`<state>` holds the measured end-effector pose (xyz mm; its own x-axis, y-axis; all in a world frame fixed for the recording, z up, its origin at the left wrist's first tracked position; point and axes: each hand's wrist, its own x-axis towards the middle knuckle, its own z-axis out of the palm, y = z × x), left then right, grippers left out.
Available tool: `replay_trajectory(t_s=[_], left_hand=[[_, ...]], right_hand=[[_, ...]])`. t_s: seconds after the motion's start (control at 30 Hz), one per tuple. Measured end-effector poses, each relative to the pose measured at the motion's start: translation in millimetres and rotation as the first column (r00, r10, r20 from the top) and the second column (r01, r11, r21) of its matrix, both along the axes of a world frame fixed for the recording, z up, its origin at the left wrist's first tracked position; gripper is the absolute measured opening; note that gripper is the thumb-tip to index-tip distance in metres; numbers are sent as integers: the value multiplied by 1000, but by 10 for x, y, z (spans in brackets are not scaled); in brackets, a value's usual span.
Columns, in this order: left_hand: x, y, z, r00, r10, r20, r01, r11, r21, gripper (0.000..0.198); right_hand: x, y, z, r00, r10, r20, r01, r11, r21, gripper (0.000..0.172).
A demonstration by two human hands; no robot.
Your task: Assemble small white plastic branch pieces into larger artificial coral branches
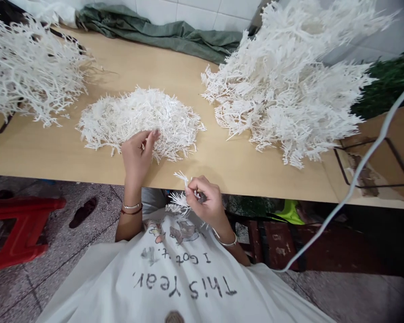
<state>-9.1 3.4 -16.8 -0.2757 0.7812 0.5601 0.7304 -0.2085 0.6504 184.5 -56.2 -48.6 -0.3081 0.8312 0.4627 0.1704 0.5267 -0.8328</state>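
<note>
Judged well short of finished: only a small bunch of sprigs [181, 199] gathered in the right hand [205, 202], against a full loose pile [138, 119] of white plastic sprigs lying mid-table [222, 166]. Flanked by two far bigger masses of white branches, the left heap [30, 72] and the right heap [289, 89]; no telling from here which is finished work and which is stock.

Right hand clenched around the bunch of sprigs, thumb and forefinger pinching the stems, held just off the near table edge, above the lap. Left hand [138, 154] laid on the near rim of the loose pile, fingertips bent down and touching the sprigs; cannot tell whether pinched on one or merely resting there. Bunch near and to the right of the left hand, clear of the pile.

Beyond: green cloth [161, 33] along the far edge, red stool [23, 229] on the floor at near left.
</note>
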Motion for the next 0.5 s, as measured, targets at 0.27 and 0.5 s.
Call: replay_trajectory(t_s=[0.27, 0.5], left_hand=[[193, -464, -97, 822, -554, 131, 569, 798, -198, 24], [195, -687, -235, 794, -604, 75, 602, 761, -242, 32]], right_hand=[[19, 48, -8, 996, 85, -35, -83, 995, 48, 25], [52, 71, -85, 994, 107, -18, -104, 988, 118, 26]])
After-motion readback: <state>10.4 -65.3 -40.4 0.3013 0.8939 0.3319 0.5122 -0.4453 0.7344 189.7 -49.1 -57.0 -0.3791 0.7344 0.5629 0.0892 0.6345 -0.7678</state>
